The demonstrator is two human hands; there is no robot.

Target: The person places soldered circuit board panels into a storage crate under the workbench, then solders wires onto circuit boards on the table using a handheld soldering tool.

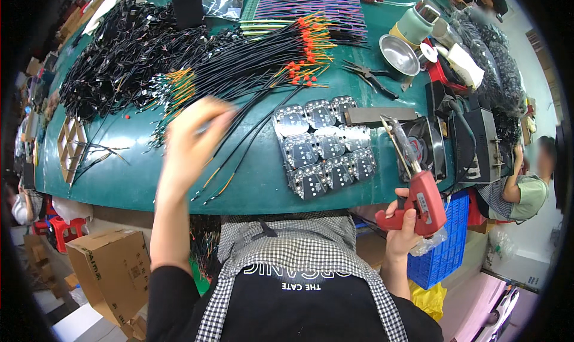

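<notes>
My right hand (403,222) is wrapped round the grip of a red soldering gun (421,204), whose long tip points up and away over the table's near right edge. My left hand (200,130) is raised over the left ends of a spread of black cables (239,61). Motion smears its fingers, and I cannot make out whether anything is between them. The cables have orange and yellow wire ends, with red-orange pieces at their right ends. A panel of joined black circuit boards (326,144) lies flat between my hands.
A tangled heap of black cables (131,55) covers the far left. Pliers (373,78), a metal bowl (399,55) and a black fan (423,147) stand or lie to the right. A wooden divided frame (70,149) lies at left. Co-workers sit beyond the right edge.
</notes>
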